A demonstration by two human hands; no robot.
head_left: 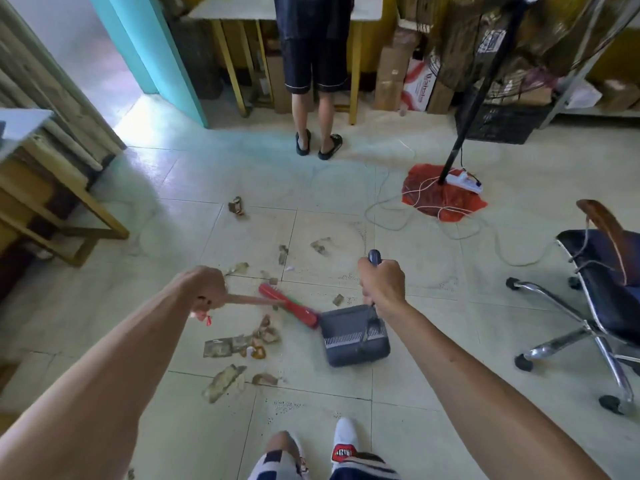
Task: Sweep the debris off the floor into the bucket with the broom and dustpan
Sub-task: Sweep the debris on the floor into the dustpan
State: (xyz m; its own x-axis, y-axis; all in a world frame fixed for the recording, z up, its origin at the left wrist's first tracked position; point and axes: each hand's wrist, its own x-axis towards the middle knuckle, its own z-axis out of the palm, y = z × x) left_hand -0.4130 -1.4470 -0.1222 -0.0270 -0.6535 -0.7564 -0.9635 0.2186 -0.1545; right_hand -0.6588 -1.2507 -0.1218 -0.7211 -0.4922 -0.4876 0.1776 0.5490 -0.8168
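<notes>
My left hand point(204, 292) grips the wooden handle of a red-headed broom point(289, 305), whose head rests on the tiled floor against the left lip of the dustpan. My right hand point(382, 284) is closed on the upright handle of the grey dustpan point(353, 336), which sits flat on the floor. Scraps of paper and cardboard debris point(242, 344) lie scattered left of the dustpan, with more pieces point(320, 245) farther ahead. No bucket is in view.
A person stands at a yellow-legged table point(242, 8) ahead. A fan stand point(450, 168) on a red cloth with a power strip and trailing cables sits ahead right. An office chair point(595, 299) is at right, a wooden bench point(69, 209) at left.
</notes>
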